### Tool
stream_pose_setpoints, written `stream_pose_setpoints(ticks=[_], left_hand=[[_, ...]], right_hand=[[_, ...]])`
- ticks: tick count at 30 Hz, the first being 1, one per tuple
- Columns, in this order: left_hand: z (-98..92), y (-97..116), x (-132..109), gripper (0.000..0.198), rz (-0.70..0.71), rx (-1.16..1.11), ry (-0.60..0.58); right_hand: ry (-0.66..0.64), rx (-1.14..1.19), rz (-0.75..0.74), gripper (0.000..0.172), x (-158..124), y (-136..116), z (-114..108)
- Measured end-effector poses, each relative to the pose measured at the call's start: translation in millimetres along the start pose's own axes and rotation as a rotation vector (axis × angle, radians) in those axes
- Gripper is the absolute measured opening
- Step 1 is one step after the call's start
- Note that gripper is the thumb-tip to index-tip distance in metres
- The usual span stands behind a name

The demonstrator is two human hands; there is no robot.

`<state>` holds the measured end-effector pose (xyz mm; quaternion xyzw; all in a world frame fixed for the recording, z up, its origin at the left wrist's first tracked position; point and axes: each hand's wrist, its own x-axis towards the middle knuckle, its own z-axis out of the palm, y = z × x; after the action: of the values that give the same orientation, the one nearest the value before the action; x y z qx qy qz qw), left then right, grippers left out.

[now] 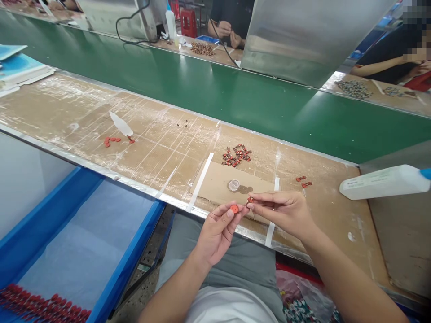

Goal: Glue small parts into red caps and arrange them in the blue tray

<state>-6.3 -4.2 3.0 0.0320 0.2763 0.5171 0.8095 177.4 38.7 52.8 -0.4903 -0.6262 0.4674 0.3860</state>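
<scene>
My left hand (217, 235) holds a round red button (234, 209) between thumb and fingers. My right hand (281, 213) pinches a small red piece (250, 200) at its fingertips, a little apart from the button. Below them lies a cardboard sheet (215, 184) taped to the wooden bench (161, 152), with a small clear cup (234, 185) on it. Beyond the hands sits a heap of red-and-dark parts (236, 156). A pair of red pieces (302, 181) lies to the right, and several red discs (111, 141) lie far left.
A white plastic bottle (384, 181) lies at the right. A blue tray (81, 242) holding rows of red parts sits lower left. A green conveyor belt (215, 94) runs behind the bench. Beyond it, a co-worker's hands (225, 33) show past a metal partition (286, 40).
</scene>
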Motion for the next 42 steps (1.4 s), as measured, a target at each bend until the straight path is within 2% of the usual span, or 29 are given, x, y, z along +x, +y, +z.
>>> stream_pose_setpoints(ticks=[7,21,28,35,42], left_hand=[[-0.8,-0.5,-1.1,0.02,-0.006,0.007,0.022],[-2.0,-0.3,-1.5,0.019,0.004,-0.007,0.025],[-5.3,-2.8,2.1,0.018,0.053,-0.002,0.058],[-9.2,-0.8,2.9,0.02,0.071,0.015,0.073],[-12.7,0.9,4.7,0.022,0.066,0.02,0.085]], right_hand=[[-0.024,-0.16,-0.053,0.022,2.9,-3.4,-6.2],[-0.033,-0.087,0.056,0.029,5.3,-3.9,-3.9],[0.23,0.043,0.054,0.029,20.2,8.0,12.6],[0.363,-0.26,-0.143,0.023,41.1,36.8,22.2],[0.308,-0.46,-0.191,0.021,50.2,56.1,18.7]])
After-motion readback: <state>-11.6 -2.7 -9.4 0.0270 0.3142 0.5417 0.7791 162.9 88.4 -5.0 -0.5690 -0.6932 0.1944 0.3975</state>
